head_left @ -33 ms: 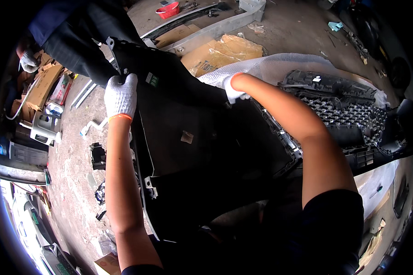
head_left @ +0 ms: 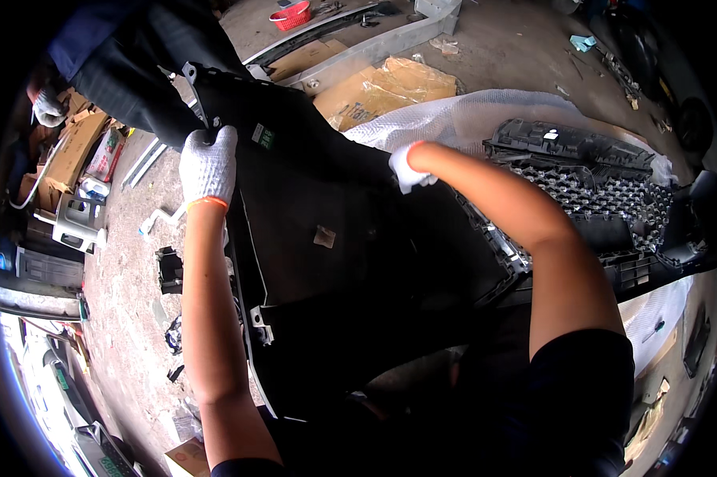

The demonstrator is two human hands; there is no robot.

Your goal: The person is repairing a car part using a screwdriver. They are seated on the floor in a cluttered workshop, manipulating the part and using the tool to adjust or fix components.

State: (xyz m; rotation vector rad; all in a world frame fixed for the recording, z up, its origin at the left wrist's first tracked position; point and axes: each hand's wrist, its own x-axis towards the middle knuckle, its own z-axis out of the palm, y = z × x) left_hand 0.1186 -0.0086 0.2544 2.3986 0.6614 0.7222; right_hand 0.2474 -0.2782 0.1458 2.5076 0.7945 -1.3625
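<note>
A large black plastic car bumper (head_left: 295,215) spreads out in front of me, with pale stickers on its dark inner face and small brackets along its left edge. My left hand (head_left: 208,165), in a white knitted glove with an orange cuff, is closed on that left edge near the far corner. My right hand (head_left: 411,167), gloved the same way, is at the bumper's far right edge with its fingers bent in; the fingertips are partly hidden, and I cannot make out what they hold. Beyond it on the right lies a black grille (head_left: 605,195) with a mesh of small studs.
Another person in dark trousers (head_left: 147,79) stands close at the far left, a gloved hand (head_left: 50,109) hanging down. Bubble wrap (head_left: 474,115), brown cardboard (head_left: 398,83), a long grey beam (head_left: 374,54) and a red basket (head_left: 291,16) lie beyond. Cardboard boxes (head_left: 80,151) crowd the left.
My right hand has shifted slightly, its wrist turning and fingers dipping lower at the bumper's edge. My left hand stays almost where it was.
</note>
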